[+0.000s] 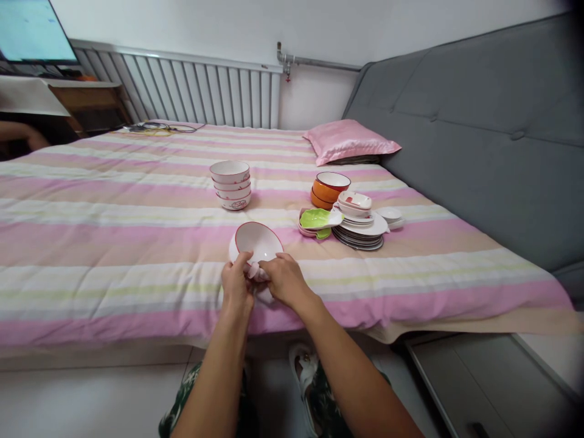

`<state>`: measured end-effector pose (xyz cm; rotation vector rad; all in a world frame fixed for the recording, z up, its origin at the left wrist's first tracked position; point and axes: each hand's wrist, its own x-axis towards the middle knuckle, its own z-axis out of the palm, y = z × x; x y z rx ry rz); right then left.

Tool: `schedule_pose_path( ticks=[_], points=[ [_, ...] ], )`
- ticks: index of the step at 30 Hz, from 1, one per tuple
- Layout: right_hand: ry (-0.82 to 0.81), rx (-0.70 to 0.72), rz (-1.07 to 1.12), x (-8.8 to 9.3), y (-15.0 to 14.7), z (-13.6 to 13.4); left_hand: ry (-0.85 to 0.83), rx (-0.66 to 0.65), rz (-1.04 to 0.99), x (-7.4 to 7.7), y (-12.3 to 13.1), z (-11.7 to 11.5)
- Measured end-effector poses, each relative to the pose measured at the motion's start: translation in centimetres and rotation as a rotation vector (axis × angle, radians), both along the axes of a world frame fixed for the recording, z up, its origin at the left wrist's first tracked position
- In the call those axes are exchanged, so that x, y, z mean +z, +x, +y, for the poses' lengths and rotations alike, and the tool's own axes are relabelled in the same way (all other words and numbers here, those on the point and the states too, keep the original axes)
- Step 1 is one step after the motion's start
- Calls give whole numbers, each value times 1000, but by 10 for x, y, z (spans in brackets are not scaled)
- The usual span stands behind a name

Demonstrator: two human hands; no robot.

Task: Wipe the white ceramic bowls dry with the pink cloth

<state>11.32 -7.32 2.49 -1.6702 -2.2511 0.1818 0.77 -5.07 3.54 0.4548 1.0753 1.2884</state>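
Note:
A white bowl with a red rim (259,238) is tilted toward me near the front edge of the bed. My left hand (236,285) grips its near left side, thumb over the rim. At the near rim, my right hand (286,278) has its fingers closed on a bunched pale cloth (256,272), pressed against the bowl. Part of the cloth hangs below, between my hands. Beyond the bowl, to the left, stands a stack of several similar white bowls (232,185) with red patterns.
Right of my hands are orange bowls (323,193), a green leaf-shaped dish (316,218), stacked plates (360,238) and small white dishes (391,214). A pink pillow (350,139) lies by the grey headboard (465,115). Cables (162,127) lie at the far left.

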Motion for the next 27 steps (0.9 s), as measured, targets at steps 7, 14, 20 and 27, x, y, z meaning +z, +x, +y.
schedule_pose_path(
  ticks=[7, 14, 20, 27],
  points=[
    [41, 13, 18, 1, 6, 1, -23, 46, 46, 6, -2, -1],
    [25, 22, -40, -3, 2, 2, -22, -23, -27, 2, 1, -1],
    [-12, 9, -64, -3, -3, 2, 40, -68, 26, -3, 7, -3],
    [103, -97, 192, 0, -6, 0, -7, 55, -107, -6, 5, 3]
  ],
)
